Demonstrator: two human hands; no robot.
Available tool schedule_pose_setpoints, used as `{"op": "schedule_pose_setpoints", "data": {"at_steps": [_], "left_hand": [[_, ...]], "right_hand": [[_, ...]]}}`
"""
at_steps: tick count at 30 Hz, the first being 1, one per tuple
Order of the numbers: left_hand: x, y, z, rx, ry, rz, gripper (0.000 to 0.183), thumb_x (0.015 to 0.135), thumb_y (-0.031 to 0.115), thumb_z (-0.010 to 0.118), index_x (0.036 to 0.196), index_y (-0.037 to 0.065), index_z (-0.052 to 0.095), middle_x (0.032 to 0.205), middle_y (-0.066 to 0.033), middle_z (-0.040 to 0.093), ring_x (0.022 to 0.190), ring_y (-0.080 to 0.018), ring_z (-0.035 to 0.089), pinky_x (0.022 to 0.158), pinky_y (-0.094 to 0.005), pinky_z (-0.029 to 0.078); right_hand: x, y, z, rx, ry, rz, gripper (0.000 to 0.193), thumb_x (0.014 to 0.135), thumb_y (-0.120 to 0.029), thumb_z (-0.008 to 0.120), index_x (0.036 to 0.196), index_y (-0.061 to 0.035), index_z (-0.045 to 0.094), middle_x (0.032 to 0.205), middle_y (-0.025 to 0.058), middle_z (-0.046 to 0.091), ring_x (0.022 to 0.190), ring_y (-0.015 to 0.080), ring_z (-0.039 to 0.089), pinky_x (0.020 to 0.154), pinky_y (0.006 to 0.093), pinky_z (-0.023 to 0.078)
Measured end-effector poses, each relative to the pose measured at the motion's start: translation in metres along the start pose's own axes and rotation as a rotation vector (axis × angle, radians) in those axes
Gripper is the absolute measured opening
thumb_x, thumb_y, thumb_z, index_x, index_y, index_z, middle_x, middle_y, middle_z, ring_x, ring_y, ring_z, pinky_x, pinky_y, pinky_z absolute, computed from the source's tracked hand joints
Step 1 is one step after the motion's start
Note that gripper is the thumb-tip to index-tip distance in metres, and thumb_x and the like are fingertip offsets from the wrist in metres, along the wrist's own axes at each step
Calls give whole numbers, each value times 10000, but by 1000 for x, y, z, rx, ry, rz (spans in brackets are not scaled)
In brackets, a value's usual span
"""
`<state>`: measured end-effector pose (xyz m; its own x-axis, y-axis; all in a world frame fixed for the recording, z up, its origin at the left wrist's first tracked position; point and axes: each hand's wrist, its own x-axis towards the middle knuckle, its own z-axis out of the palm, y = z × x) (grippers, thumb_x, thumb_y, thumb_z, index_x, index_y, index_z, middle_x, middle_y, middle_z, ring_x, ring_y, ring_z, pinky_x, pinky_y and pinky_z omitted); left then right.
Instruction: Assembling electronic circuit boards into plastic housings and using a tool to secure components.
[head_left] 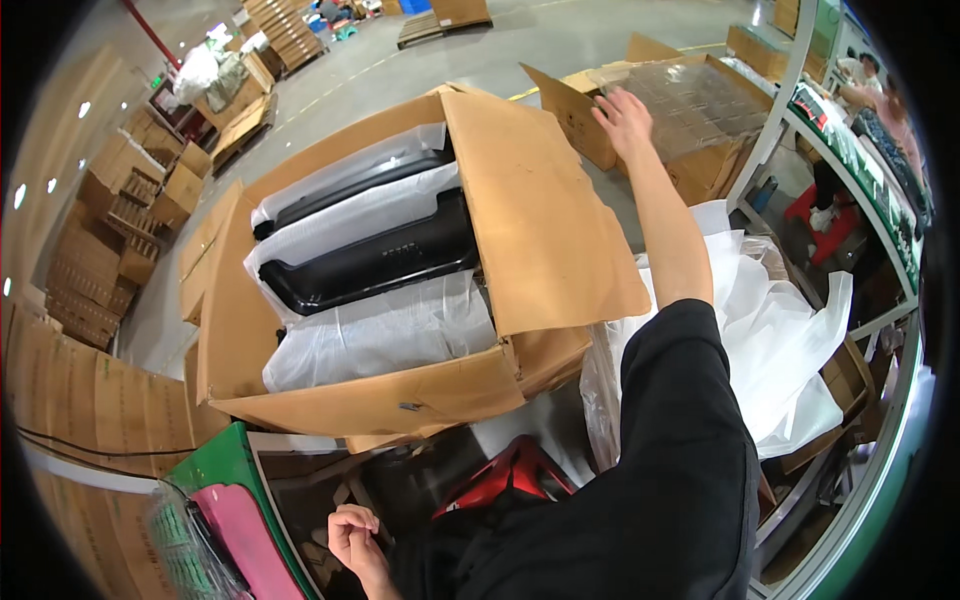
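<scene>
An open-topped carton [300, 408] stands before you, holding black panels [400, 255] partly wrapped in translucent film [385, 335]. Beyond the carton's right side, your right hand [626, 118] stretches out; on its near side, your left hand [357, 540] curls. White sheets [765, 340] heap right of the carton.

Fisheye head cam, L of pair, looks down & fwd from wearer's head; open carton [455, 386] close, approx. ctr; floor [345, 103] farther off, up top.
</scene>
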<state>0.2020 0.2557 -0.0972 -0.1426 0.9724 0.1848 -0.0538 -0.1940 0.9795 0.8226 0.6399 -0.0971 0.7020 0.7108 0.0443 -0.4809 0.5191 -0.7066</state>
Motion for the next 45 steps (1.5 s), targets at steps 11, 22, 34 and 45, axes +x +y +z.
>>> {"op": "schedule_pose_setpoints", "data": {"at_steps": [11,22,34,45], "left_hand": [[-35,1,-22,75,159,-23,107,833,-48,420,838,45,474,763,-63,472,668,-135,444,577,-251,373],[-88,-26,-42,101,84,100,603,962,331,586,1369,38,252,1125,-147,523,993,-209,489,899,-357,381],[-111,-27,-56,-4,465,121,316,950,311,513,1038,124,275,1140,-162,429,867,-147,307,838,-333,327],[-105,32,-91,176,380,172,83,937,-35,506,995,23,490,957,-92,542,874,-234,546,805,-340,460]], "right_hand": [[-138,134,217,-981,-758,-375,455,760,-188,702,1150,19,592,1020,164,696,967,268,682,844,373,541],[-296,274,216,-1952,-1733,-137,1057,705,-513,820,1503,-75,284,1481,210,402,1371,408,393,1095,552,370],[-293,306,230,-1955,-1190,-761,608,779,-225,731,1311,-50,495,1354,122,501,1322,334,420,1046,502,398],[-275,201,349,-997,-1231,-964,256,901,-239,702,1032,-21,736,941,173,726,885,336,694,848,423,542]]}}
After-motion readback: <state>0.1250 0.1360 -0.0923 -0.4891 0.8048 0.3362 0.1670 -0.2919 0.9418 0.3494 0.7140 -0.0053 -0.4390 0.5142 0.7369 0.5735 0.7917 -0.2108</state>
